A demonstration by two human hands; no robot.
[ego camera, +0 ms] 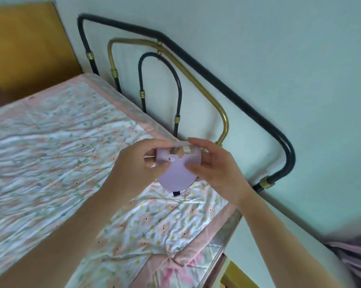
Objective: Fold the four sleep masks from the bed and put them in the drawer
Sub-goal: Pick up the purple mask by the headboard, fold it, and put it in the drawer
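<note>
A lilac sleep mask (176, 175) is held folded in the air above the bed's corner, its rounded end pointing down. A short dark strap (177, 193) hangs from under it. My left hand (137, 166) pinches its left side and top edge. My right hand (215, 168) grips its right side, with the thumb on the front and the fingers behind. No other masks show on the bed, and no drawer is in view.
The bed (61, 146) carries a floral quilt with a pink border. A black and brass metal headboard (223, 80) stands against the pale wall. A yellow wooden panel (28, 46) is at the upper left. Purple cloth (356, 254) lies at the lower right.
</note>
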